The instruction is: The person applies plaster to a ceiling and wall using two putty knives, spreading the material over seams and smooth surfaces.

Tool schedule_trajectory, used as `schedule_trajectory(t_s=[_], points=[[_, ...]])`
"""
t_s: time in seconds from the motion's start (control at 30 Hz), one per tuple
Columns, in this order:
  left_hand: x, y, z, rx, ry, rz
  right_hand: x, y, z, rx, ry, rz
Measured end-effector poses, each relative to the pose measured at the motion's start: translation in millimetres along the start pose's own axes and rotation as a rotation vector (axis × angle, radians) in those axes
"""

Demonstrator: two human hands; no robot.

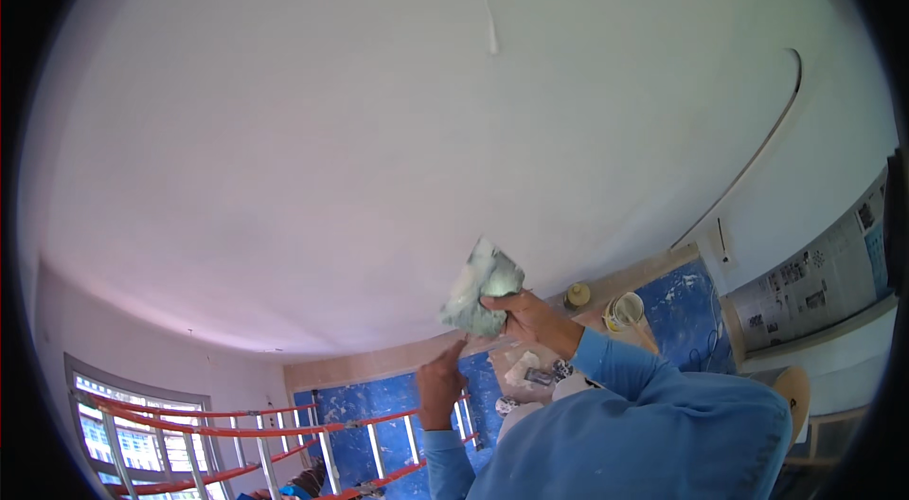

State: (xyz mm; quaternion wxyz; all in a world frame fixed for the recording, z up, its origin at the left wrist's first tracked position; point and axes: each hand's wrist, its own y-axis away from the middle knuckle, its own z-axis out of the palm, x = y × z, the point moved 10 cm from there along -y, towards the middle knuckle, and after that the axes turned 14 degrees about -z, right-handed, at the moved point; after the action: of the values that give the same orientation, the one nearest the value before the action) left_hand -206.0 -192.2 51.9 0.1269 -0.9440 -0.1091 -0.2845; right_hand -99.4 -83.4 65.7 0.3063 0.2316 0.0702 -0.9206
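My right hand grips a flat plastering tool, its face smeared with pale greenish-white putty, in front of a broad white wall. My left hand is lower and to the left, index finger raised close to the tool's lower edge and other fingers curled; what they hold, if anything, is hidden. A thin white streak marks the wall high up, above the tool.
A red-and-silver ladder stands at lower left before a window. Below are blue floor sheeting, a pail, a small tin and assorted items. Newspaper covers something at right, below a long dark groove.
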Motion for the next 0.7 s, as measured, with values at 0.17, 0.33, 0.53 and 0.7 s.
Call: schedule_trajectory(t_s=[0.17, 0.33, 0.53, 0.7], points=[[-50, 32, 37, 0.041, 0.523, -0.337, -71, -75, -64, 0.150, 1.079, -0.519], [-107, 72, 65, -0.005, 0.669, -0.554, -113, -105, -29, 0.447, 1.636, -0.609], [-110, 110, 67, 0.003, 0.827, -0.665, -106, -131, 0, 0.823, 2.071, -0.913], [-102, 119, 48, 0.039, 0.821, -0.722, -49, -179, 34, 0.516, 2.074, -1.025]])
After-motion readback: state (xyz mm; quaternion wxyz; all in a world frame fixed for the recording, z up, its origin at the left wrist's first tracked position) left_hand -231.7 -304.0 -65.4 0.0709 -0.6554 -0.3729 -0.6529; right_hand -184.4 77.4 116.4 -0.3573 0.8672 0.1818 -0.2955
